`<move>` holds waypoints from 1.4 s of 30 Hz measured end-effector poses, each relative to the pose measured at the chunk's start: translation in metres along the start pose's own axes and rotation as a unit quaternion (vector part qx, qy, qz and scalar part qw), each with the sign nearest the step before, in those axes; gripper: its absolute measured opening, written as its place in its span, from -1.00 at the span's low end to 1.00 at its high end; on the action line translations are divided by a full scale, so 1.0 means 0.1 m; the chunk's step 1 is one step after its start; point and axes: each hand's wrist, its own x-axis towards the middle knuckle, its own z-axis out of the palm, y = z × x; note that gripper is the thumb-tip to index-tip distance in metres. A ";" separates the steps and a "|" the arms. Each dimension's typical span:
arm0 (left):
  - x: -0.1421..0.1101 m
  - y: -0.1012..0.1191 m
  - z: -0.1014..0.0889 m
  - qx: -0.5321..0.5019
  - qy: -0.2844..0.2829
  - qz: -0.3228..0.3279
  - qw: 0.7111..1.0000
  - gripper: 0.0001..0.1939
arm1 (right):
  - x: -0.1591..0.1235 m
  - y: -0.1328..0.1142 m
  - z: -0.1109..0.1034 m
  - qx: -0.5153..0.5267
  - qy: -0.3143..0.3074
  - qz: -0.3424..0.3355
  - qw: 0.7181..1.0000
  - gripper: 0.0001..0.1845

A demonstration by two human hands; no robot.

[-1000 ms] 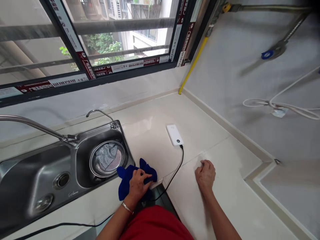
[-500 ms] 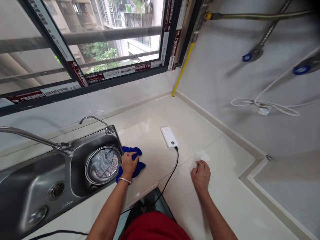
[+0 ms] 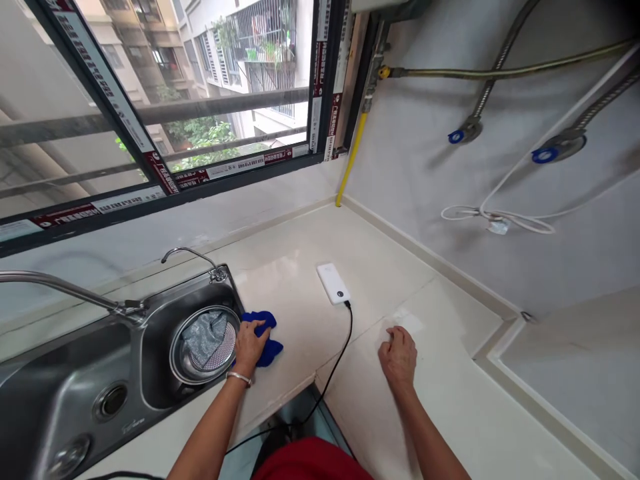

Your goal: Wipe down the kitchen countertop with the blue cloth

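Note:
My left hand (image 3: 251, 343) is at the right rim of the sink, its fingers closed on a blue cloth (image 3: 270, 352). The cloth lies crumpled on the countertop, partly hidden under the hand. My right hand (image 3: 399, 357) rests on the countertop (image 3: 295, 293) to the right, fingers curled in and nothing visible in them. Between the hands, farther back, lies a white power bank (image 3: 333, 283) with a black cable (image 3: 330, 375) plugged into its near end.
The double steel sink (image 3: 117, 327) holds a round metal strainer (image 3: 175, 360) with a grey cloth (image 3: 205, 335) in it. Two faucets stand behind the basins. A yellow pipe (image 3: 353, 157) drops to the back corner, and a coiled white cable (image 3: 520, 221) hangs on the right wall.
The head view has tilted up slightly and shifted. My left hand has slid a little toward the sink with the blue cloth. The right hand stays curled on the countertop.

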 end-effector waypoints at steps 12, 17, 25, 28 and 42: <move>-1.14 -0.14 -0.10 0.062 -0.130 0.074 0.987 -0.78 | -0.02 -0.02 0.00 0.012 -0.005 0.011 1.000 -0.60; -1.06 0.02 0.03 0.027 -0.146 0.090 0.985 -0.78 | -0.01 -0.03 -0.01 -0.002 -0.019 0.025 1.000 -0.60; -0.68 0.53 0.36 0.000 -0.124 0.130 0.984 -0.78 | -0.01 -0.04 -0.02 -0.010 -0.027 0.036 0.999 -0.59; -0.53 0.63 0.42 0.002 -0.105 0.138 0.985 -0.77 | -0.01 -0.03 -0.01 -0.005 -0.021 0.034 0.999 -0.60; 0.02 0.06 -0.06 0.054 0.017 0.021 0.998 -0.69 | -0.02 -0.03 -0.01 0.027 -0.009 0.030 0.999 -0.60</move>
